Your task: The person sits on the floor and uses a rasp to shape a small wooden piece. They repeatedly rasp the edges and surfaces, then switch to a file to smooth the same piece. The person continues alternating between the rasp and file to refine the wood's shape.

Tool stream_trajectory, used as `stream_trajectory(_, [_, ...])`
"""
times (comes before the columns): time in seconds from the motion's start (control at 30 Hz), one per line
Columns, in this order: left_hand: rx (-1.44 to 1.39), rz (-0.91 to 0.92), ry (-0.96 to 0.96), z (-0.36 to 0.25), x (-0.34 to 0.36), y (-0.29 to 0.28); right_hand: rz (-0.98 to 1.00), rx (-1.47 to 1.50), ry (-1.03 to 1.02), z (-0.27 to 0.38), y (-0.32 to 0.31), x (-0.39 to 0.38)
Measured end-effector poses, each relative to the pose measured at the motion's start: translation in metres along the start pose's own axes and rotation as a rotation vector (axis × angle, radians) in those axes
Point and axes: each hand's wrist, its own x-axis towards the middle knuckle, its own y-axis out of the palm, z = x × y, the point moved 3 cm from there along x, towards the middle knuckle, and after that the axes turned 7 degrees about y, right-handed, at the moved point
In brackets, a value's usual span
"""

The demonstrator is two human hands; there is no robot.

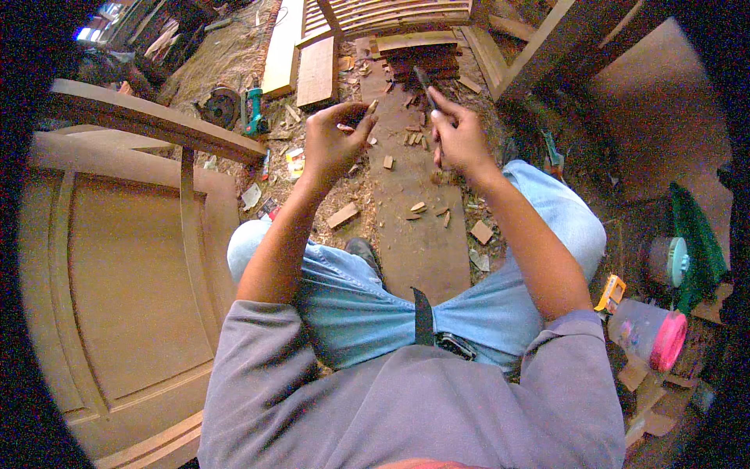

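Note:
My left hand (337,139) pinches a small pale piece of wood (373,106) between thumb and fingertips. To its right, my right hand (462,139) is closed around a dark, narrow hand tool (424,82), whose exact kind I cannot make out. One end of the tool points away from me, and part of it shows below the fist. Both hands are above a long wooden plank (422,254) between my legs. Small wood chips (416,139) and a little wooden block (388,162) lie on the plank. A stack of wooden strips (418,55) stands at its far end.
At left, a panelled wooden door (144,289) stands beside a beam (156,117). A green power tool (254,109) lies beyond it, near a dark disc (219,107). To the right are a clear tub with pink lid (668,341) and a yellow box (612,291). Shavings litter the floor.

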Motion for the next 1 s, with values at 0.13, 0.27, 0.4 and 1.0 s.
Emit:
stream_trajectory(0.13, [-0.024,0.005,-0.017,0.009,0.003,-0.009,0.094,-0.191,0.035,0.020,0.017,-0.027])
stream_trajectory(0.27, [-0.283,0.042,-0.192,0.017,0.006,-0.009,0.211,-0.207,0.148,0.029,0.025,-0.040])
stream_trajectory(0.4, [-0.528,0.090,-0.416,0.022,0.005,-0.010,0.237,-0.203,0.113,0.031,0.026,-0.044])
stream_trajectory(1.0, [-0.888,0.068,-0.468,0.025,0.002,-0.002,0.268,-0.082,0.120,0.045,0.027,-0.054])
